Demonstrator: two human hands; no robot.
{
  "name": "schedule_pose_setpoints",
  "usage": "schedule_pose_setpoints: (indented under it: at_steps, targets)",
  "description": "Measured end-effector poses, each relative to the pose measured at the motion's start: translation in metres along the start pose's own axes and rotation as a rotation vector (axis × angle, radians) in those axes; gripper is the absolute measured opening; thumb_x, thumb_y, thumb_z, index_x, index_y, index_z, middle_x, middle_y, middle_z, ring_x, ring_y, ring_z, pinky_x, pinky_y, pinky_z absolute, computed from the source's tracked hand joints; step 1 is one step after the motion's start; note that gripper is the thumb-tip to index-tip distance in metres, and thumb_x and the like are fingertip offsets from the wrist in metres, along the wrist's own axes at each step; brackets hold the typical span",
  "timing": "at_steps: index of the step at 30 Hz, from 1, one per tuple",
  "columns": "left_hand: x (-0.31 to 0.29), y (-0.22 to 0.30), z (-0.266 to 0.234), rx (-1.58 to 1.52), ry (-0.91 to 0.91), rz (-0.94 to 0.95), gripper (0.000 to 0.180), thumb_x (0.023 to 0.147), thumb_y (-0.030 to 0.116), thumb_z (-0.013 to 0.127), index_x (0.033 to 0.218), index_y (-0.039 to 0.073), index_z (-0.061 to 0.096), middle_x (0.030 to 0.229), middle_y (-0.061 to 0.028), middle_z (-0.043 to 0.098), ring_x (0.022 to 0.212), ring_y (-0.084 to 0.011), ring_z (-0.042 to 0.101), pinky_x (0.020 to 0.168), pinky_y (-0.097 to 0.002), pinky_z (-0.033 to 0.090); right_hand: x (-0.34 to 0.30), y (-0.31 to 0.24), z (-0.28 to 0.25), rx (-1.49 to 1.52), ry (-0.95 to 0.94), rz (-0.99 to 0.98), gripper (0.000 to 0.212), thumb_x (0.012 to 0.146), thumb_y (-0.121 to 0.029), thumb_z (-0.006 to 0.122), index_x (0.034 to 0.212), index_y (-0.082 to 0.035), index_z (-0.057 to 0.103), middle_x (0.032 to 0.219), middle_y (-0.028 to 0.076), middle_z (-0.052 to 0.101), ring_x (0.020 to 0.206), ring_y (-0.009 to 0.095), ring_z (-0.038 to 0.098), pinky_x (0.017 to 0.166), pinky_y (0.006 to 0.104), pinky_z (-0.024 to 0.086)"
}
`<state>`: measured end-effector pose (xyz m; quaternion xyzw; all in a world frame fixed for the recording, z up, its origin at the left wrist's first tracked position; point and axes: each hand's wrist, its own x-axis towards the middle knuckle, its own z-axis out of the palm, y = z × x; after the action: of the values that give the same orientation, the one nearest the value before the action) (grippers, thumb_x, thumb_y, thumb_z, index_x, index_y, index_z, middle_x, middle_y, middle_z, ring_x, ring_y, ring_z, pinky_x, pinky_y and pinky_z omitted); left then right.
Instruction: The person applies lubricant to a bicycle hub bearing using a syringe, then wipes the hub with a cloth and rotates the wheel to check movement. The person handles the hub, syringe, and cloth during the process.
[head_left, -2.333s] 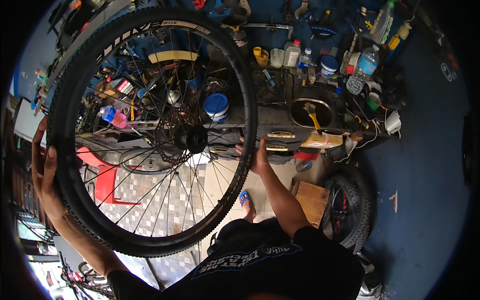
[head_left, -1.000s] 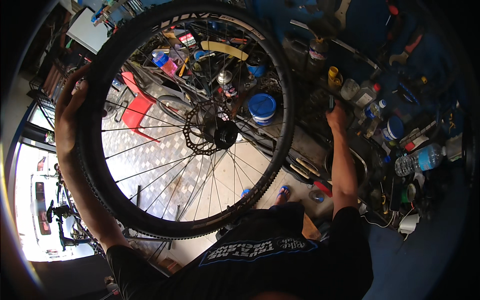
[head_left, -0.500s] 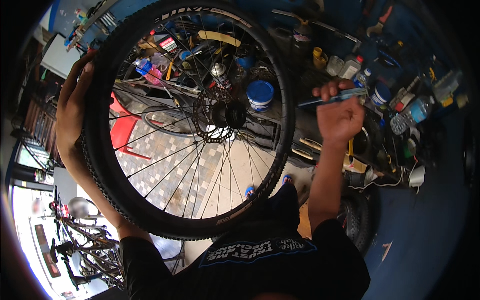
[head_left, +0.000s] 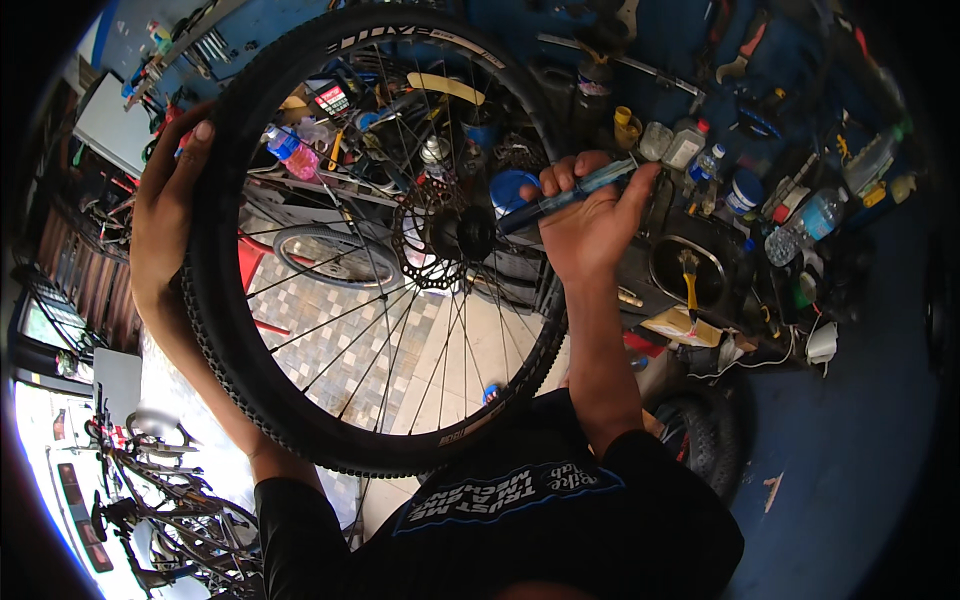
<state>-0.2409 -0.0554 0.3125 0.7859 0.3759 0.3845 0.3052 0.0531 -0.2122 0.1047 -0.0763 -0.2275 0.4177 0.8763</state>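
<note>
A cluttered workshop bench [head_left: 700, 330] against a blue wall lies below, above a tiled floor. The left hand [head_left: 165, 215] grasps the tyre of a bicycle wheel [head_left: 250, 350] held upright, while the right hand [head_left: 590, 225] is clenched around a blue-handled tool [head_left: 560, 198] whose tip meets the hub [head_left: 462, 232]. Bottles [head_left: 700, 150] and jars crowd the bench beyond, and parked bicycles [head_left: 150, 490] stand lower left.

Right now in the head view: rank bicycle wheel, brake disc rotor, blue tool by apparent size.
1. Bicycle wheel, by far the largest.
2. Brake disc rotor and blue tool in the right hand: similar span, too close to rank.
</note>
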Motion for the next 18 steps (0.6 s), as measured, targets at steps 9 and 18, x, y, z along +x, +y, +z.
schedule_pose_setpoints:
  at_steps: [9,18]
  targets:
    - [0.002,-0.003,0.004,0.022,0.045,0.041,0.041,0.108,0.036,0.058,0.134,0.006,0.065,0.102,-0.0048,0.07,0.083,-0.0079,0.061,0.073,-0.0226,0.047,0.003,-0.008,0.001,-0.338,-0.124,-0.16,0.043,0.104,-0.055,0.05,0.111,-0.014,0.06,0.101,0.004,0.056,0.072,0.014,0.056,0.06,0.0314,0.047]
    - [0.005,-0.002,0.002,-0.006,0.017,0.065,0.042,0.108,0.035,0.058,0.135,0.005,0.065,0.108,-0.0064,0.07,0.093,-0.0095,0.063,0.084,-0.0229,0.048,0.007,-0.007,0.009,-0.149,-0.119,-0.027,0.084,0.092,-0.09,0.021,0.073,-0.012,0.046,0.072,0.003,0.046,0.065,0.018,0.047,0.07,0.0373,0.039]
